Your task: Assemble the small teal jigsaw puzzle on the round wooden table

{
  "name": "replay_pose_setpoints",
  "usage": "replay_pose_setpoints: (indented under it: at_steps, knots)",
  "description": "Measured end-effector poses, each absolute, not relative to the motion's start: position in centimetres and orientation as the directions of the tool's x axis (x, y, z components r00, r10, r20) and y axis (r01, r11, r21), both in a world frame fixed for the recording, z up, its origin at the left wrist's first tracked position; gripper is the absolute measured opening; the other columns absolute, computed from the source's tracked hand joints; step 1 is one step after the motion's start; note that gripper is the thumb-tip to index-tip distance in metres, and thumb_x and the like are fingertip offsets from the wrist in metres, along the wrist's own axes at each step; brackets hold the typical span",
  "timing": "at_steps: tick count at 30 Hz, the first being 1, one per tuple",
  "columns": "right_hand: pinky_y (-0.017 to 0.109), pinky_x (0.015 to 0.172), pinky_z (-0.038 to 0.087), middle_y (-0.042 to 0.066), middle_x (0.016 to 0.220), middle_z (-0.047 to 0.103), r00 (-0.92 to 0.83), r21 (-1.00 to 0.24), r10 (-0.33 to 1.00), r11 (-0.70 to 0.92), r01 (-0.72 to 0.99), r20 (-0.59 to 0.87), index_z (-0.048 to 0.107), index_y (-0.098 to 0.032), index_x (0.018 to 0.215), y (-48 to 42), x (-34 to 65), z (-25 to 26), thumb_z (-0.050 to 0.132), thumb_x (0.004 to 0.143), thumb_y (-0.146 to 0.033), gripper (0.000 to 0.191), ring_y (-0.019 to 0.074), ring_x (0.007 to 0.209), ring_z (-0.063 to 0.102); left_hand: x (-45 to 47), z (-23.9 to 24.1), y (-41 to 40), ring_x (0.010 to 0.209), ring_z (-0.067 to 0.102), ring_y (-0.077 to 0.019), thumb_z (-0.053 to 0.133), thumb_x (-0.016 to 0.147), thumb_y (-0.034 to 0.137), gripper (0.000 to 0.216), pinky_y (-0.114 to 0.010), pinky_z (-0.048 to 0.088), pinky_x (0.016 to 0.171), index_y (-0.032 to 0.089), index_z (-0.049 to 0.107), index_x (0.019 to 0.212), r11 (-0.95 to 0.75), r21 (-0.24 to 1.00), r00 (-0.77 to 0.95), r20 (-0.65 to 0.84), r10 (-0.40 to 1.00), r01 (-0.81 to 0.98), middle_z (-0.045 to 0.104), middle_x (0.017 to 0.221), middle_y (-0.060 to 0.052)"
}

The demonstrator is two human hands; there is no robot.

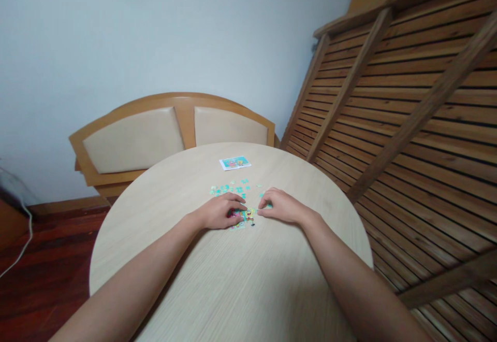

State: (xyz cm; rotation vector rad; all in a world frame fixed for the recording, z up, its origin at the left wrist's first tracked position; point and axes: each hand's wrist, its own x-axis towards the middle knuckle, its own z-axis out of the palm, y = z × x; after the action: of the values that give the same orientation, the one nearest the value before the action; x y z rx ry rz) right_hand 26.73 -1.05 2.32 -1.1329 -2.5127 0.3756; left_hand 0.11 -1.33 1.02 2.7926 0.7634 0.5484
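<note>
Joined puzzle patch [245,216] lay on the table [233,280], long axis roughly left-right between the hands; its facing was too small to read. Left hand [221,212] lay palm-down, fingers loose, tips pressing the patch. Right hand [281,206] curled at its right edge; grip could not be told.

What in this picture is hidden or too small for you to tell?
Head view, joined puzzle pieces: partly covered by the left hand.
Head view, right hand: whether it pinches a piece is too small to tell.
Head view, card: its picture is too small to read.
Head view, loose pieces: too small to count.
</note>
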Motion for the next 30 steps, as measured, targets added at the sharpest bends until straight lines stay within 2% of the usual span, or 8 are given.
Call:
replay_pose_setpoints:
  at_steps: [6, 10, 14, 18, 23, 30]
  knots:
    - [0.031, 0.088, 0.046, 0.003, 0.091, 0.074, -0.622, -0.408, 0.762, 0.634, 0.657, 0.181, 0.078, -0.025, 0.093, -0.9, 27.4, 2.2, 0.073, 0.076, -0.031, 0.019, 0.0226, 0.097, 0.064, 0.0, 0.8, -1.2, 0.115, 0.061, -0.0254, 0.059, 0.093, 0.038, 0.032, -0.038, 0.047, 0.103, 0.02, 0.07, 0.116, -0.844, 0.278, 0.796, 0.295, 0.529, 0.459, 0.065, 0.124, -0.013]
    - [0.032, 0.091, 0.047, 0.004, 0.093, 0.075, -0.615, -0.438, 0.766, 0.626, 0.645, 0.189, 0.078, -0.023, 0.091, -0.8, 28.0, 2.6, 0.069, 0.078, -0.029, 0.017, 0.0226, 0.097, 0.065, -0.1, 0.7, -1.2, 0.115, 0.061, -0.0248, 0.059, 0.093, 0.037, 0.032, -0.038, 0.046, 0.104, 0.02, 0.07, 0.118, -0.85, 0.275, 0.801, 0.3, 0.519, 0.448, 0.065, 0.124, -0.012]
    - [0.031, 0.086, 0.049, 0.007, 0.096, 0.076, -0.465, -0.493, 0.849, 0.525, 0.694, 0.25, 0.077, -0.018, 0.092, -0.3, 29.5, 2.9, 0.06, 0.083, -0.022, 0.02, 0.0208, 0.09, 0.068, -0.2, 0.8, -1.3, 0.115, 0.061, -0.025, 0.059, 0.093, 0.036, 0.031, -0.038, 0.046, 0.104, 0.02, 0.07, 0.117, -0.852, 0.278, 0.803, 0.297, 0.516, 0.444, 0.065, 0.124, -0.012]
    - [0.031, 0.081, 0.05, 0.007, 0.092, 0.077, -0.373, -0.543, 0.906, 0.42, 0.728, 0.2, 0.076, -0.017, 0.091, 0.4, 30.9, 2.4, 0.059, 0.083, -0.022, 0.019, 0.0204, 0.085, 0.069, -0.3, 0.9, -1.4, 0.115, 0.061, -0.0247, 0.059, 0.093, 0.036, 0.031, -0.037, 0.046, 0.104, 0.02, 0.07, 0.116, -0.849, 0.273, 0.801, 0.293, 0.522, 0.453, 0.065, 0.124, -0.012]
    - [0.031, 0.081, 0.05, 0.006, 0.089, 0.076, -0.423, -0.563, 0.89, 0.44, 0.699, 0.17, 0.077, -0.017, 0.085, 0.8, 31.1, 1.6, 0.066, 0.079, -0.026, 0.015, 0.0207, 0.085, 0.068, -0.4, 0.8, -1.2, 0.116, 0.06, -0.0249, 0.058, 0.094, 0.037, 0.032, -0.037, 0.046, 0.105, 0.019, 0.07, 0.118, -0.853, 0.268, 0.808, 0.289, 0.514, 0.447, 0.064, 0.125, -0.013]
    - [0.03, 0.086, 0.048, 0.008, 0.097, 0.076, -0.561, -0.573, 0.819, 0.517, 0.636, 0.117, 0.08, -0.018, 0.096, 0.4, 30.1, 1.7, 0.068, 0.075, -0.023, 0.025, 0.0218, 0.091, 0.067, -0.3, 0.7, -1.1, 0.115, 0.061, -0.0248, 0.059, 0.093, 0.036, 0.031, -0.037, 0.046, 0.104, 0.019, 0.07, 0.117, -0.857, 0.26, 0.81, 0.293, 0.509, 0.444, 0.065, 0.124, -0.012]
